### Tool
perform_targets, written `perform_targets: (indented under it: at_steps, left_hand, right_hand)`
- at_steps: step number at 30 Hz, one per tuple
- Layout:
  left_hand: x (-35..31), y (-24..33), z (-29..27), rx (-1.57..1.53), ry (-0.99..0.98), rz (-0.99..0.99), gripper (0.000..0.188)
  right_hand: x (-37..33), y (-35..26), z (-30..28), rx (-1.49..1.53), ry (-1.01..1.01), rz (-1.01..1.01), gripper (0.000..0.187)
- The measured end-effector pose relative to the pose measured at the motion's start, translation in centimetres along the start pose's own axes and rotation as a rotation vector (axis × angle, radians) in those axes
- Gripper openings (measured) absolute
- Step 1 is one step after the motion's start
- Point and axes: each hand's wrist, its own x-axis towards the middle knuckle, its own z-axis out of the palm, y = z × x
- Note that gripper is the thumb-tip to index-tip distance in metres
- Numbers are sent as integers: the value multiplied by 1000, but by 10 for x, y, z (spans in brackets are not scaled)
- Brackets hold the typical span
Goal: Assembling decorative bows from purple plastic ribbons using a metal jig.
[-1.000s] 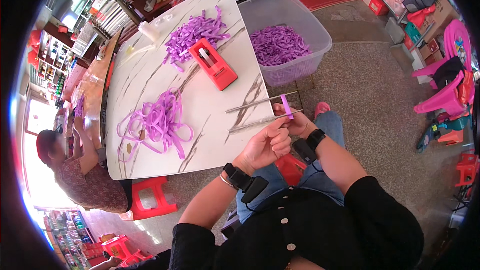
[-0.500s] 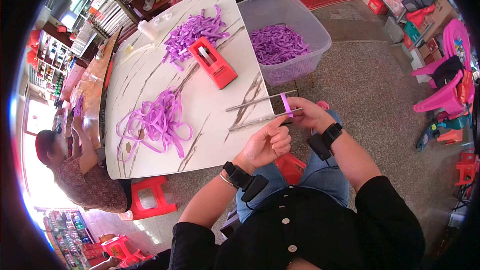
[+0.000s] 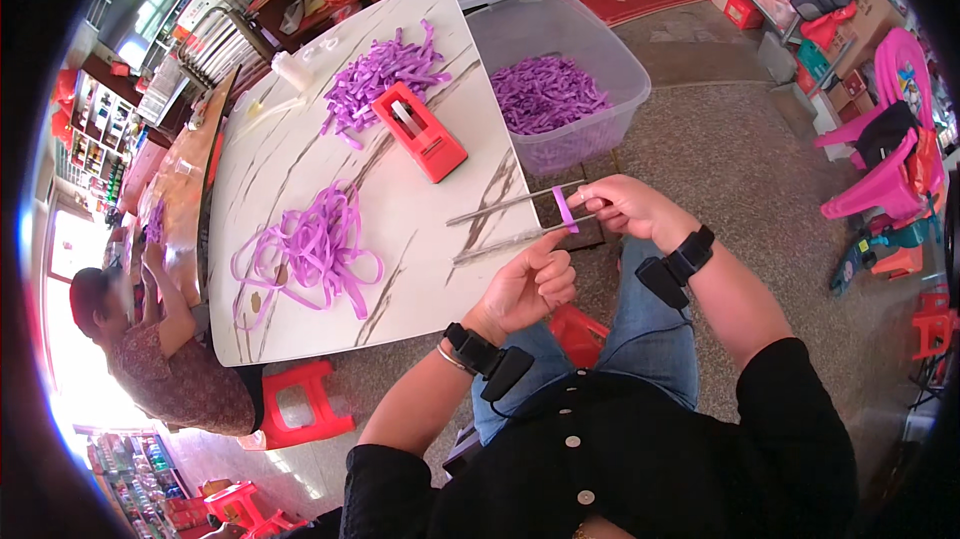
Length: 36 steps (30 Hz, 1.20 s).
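Two thin metal rods (image 3: pixel 500 206) jut side by side past the table's right edge, with a short purple ribbon (image 3: pixel 563 205) wrapped across both near their outer ends. My left hand (image 3: pixel 530 284) is at the nearer rod, its index finger against the ribbon's lower end and the other fingers curled in; its thumb is mostly hidden. On the far side of the ribbon, my right hand (image 3: pixel 630 207) has its fingers pinched together at the ribbon, palm toward the rods. A loose tangle of long purple ribbon (image 3: pixel 325 249) lies on the table to the left.
On the white marbled table (image 3: pixel 400 314) are a red tape dispenser (image 3: pixel 420 134) and a pile of folded purple ribbon pieces (image 3: pixel 365 89). A clear plastic bin (image 3: pixel 625 99) holds many more beyond the table's right edge. Another person (image 3: pixel 170 359) sits at the left beside a red stool (image 3: pixel 310 404).
My right hand has shifted slightly up and right, from around the nearer rod's end to beside the ribbon. My left hand stays nearly in place.
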Motion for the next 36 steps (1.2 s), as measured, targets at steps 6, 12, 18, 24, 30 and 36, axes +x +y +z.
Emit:
perform_targets:
  at_steps: [6,12,18,24,30,36]
  left_hand:
    - [0,1,1,6,8,-1,33]
    - [0,1,3,-9,15,-2,33]
    - [-2,0,3,-29,66,2,34]
    - [-1,0,5,-33,89,3,41]
    - [-1,1,7,-16,65,1,27]
    - [-1,0,5,-19,60,1,36]
  right_hand:
    - [-18,-14,15,-60,72,4,41]
    - [-14,-2,1,-423,187,-159,24]
    - [-7,5,-5,-345,167,-139,15]
    - [8,18,-18,-169,28,-71,13]
    - [33,44,-19,229,-90,40,13]
    - [65,78,-3,558,-177,83,12]
